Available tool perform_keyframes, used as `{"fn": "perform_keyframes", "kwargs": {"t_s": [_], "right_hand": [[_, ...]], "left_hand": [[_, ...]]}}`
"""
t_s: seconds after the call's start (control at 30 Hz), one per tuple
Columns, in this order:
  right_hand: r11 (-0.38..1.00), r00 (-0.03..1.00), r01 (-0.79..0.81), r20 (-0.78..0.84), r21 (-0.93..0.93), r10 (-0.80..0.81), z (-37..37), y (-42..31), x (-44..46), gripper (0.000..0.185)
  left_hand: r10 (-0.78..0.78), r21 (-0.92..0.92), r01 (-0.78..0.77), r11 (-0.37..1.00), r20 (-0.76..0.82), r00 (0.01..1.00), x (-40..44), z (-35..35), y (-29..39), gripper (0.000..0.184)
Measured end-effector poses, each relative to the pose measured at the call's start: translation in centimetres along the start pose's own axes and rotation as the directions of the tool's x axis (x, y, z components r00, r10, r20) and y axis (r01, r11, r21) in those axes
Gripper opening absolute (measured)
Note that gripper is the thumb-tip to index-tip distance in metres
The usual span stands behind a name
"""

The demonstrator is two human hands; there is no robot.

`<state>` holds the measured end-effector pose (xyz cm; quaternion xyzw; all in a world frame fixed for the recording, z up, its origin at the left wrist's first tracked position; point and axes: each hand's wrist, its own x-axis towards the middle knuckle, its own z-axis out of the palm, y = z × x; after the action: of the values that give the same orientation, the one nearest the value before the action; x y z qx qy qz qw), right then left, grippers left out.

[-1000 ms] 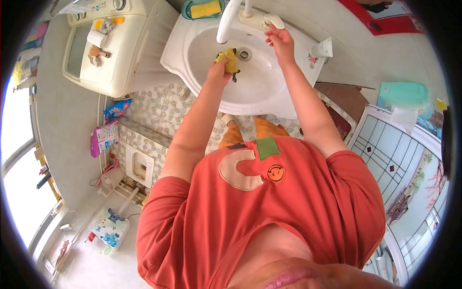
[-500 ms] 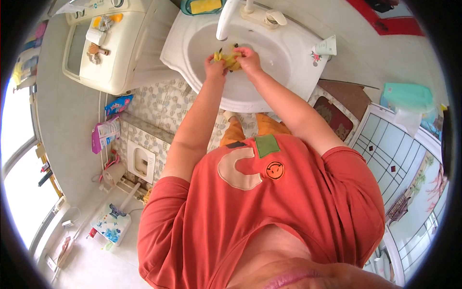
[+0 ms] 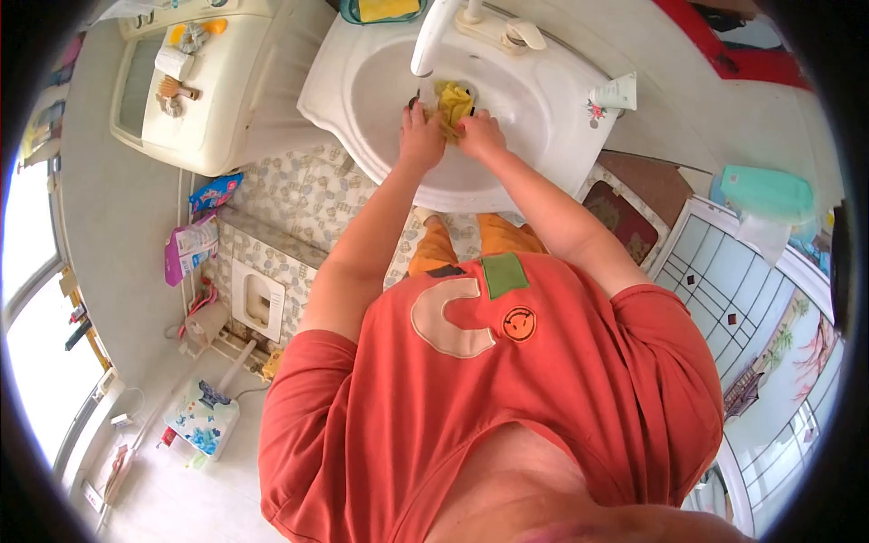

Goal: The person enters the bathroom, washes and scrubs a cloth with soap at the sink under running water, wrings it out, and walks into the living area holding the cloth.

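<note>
A crumpled yellow cloth (image 3: 455, 100) with dark spots at its edges lies in the white washbasin (image 3: 362, 136), near the drain. My left hand (image 3: 423, 140) is at its left side, fingers bent and closed on the near edge of the cloth. On the other side my right hand (image 3: 481, 134) pinches the cloth's lower right part. Small dark bits show by my left fingertips; what they are I cannot make out. The white faucet (image 3: 434, 36) reaches over the basin just beyond the cloth.
A white tube (image 3: 617, 91) stands on the basin's right rim. At the back left, a green dish (image 3: 403, 16) holds a yellow sponge. On the washing machine (image 3: 217, 127) at left lie a wooden brush (image 3: 174, 88) and other small things. A squat toilet (image 3: 258, 300) is in the floor.
The cloth has gone from a bunch held between both hands to a looser spread toward the drain. Both hands have moved slightly down, nearer my body.
</note>
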<state>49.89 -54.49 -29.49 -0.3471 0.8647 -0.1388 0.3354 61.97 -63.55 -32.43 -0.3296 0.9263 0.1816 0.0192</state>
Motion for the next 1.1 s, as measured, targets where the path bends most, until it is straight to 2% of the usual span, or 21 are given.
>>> {"fn": "perform_keyframes", "kwargs": {"t_s": [0.03,0.1,0.2,0.23,0.27,0.3,0.4,0.43,0.47,0.5,0.57,0.6,0.67,0.7,0.77,0.83,0.87,0.97,1.0,1.03,1.1], "right_hand": [[0.994,0.997,0.005,-0.078,-0.11,-0.013,-0.3,0.0,-0.4,0.032],[0.996,0.972,0.087,-0.219,0.019,-0.08,0.4,1.2,1.2,0.032],[0.968,0.91,0.215,-0.387,0.129,-0.151,1.1,2.5,4.6,0.032],[0.955,0.884,0.255,-0.437,0.154,-0.166,1.7,3.0,6.1,0.033],[0.956,0.82,0.29,-0.528,0.052,-0.221,2.5,3.4,7.2,0.033],[0.959,0.866,0.271,-0.458,0.087,-0.203,2.7,3.1,7.4,0.033],[0.966,0.97,0.152,-0.22,0.208,-0.105,2.3,2.2,8.1,0.031],[0.963,0.991,0.077,-0.126,0.257,-0.045,1.8,1.8,8.5,0.031],[0.955,0.999,-0.004,-0.03,0.297,0.014,1.4,1.4,8.7,0.03],[0.891,0.995,0.025,-0.101,0.454,0.023,1.8,1.2,8.7,0.027],[0.694,0.969,0.117,-0.235,0.71,0.076,3.9,1.5,8.6,0.027],[0.603,0.991,-0.008,-0.074,0.798,0.11,4.7,1.5,8.5,0.027],[0.567,0.962,0.183,-0.264,0.803,0.064,5.0,0.1,5.6,0.026],[0.623,0.956,0.243,-0.293,0.743,-0.023,4.9,-0.6,4.2,0.025],[0.706,0.925,0.364,-0.323,0.608,-0.199,4.0,-1.7,1.9,0.024],[0.698,0.914,0.4,-0.318,0.594,-0.253,2.2,-2.5,0.3,0.025],[0.691,0.908,0.417,-0.312,0.591,-0.281,1.4,-3.0,-0.1,0.026],[0.869,0.785,0.465,-0.531,0.168,-0.318,-0.7,-2.6,0.8,0.035],[0.921,0.796,0.362,-0.563,0.146,-0.223,0.5,-1.9,2.1,0.045],[0.8,0.885,0.394,-0.421,0.453,-0.197,0.8,-1.5,3.1,0.047],[0.369,0.952,0.218,-0.112,0.903,-0.286,1.1,-0.9,4.5,0.051]], "left_hand": [[0.029,0.054,-0.034,0.998,0.1,0.995,-0.1,-0.9,0.5,0.046],[0.061,0.153,-0.111,0.982,0.299,0.952,-0.2,-2.0,0.8,0.047],[0.171,0.175,-0.233,0.957,0.31,0.935,1.2,-0.4,-0.5,0.039],[0.154,0.12,-0.204,0.972,0.33,0.931,1.1,-0.3,-0.9,0.036],[0.138,0.066,-0.172,0.983,0.351,0.926,0.9,-0.2,-1.2,0.034],[0.124,0.012,-0.138,0.99,0.372,0.92,0.8,-0.4,-1.3,0.032],[-0.175,-0.354,0.234,0.905,0.191,0.966,0.0,-1.2,-0.5,0.037],[-0.339,-0.566,0.483,0.668,0.347,0.875,-0.1,-2.5,0.5,0.041],[-0.418,-0.671,0.667,0.324,0.531,0.737,0.0,-3.8,1.7,0.045],[-0.399,-0.65,0.757,-0.071,0.714,0.575,0.1,-4.5,2.4,0.05],[-0.235,-0.529,0.698,-0.483,0.846,0.479,1.5,-2.7,1.7,0.06],[-0.126,-0.412,0.633,-0.655,0.886,0.445,2.1,-2.0,1.5,0.065],[-0.122,-0.479,0.543,-0.69,0.816,0.565,2.9,-2.1,1.8,0.07],[-0.124,-0.506,0.494,-0.707,0.777,0.618,3.2,-2.1,1.8,0.073],[-0.061,-0.486,0.527,-0.697,0.773,0.632,4.4,-0.1,-0.2,0.066],[-0.026,-0.468,0.514,-0.719,0.758,0.652,4.9,0.5,-0.9,0.062],[-0.06,-0.486,0.495,-0.72,0.755,0.653,4.9,0.7,-0.9,0.052],[-0.032,-0.573,0.385,-0.724,0.584,0.811,4.7,0.9,0.8,0.043],[0.002,-0.57,0.422,-0.705,0.594,0.805,4.7,-0.2,1.7,0.04],[-0.025,-0.579,0.431,-0.692,0.616,0.787,4.6,-0.9,2.0,0.04],[-0.08,-0.596,0.445,-0.668,0.652,0.754,4.4,-1.9,2.6,0.04]]}}
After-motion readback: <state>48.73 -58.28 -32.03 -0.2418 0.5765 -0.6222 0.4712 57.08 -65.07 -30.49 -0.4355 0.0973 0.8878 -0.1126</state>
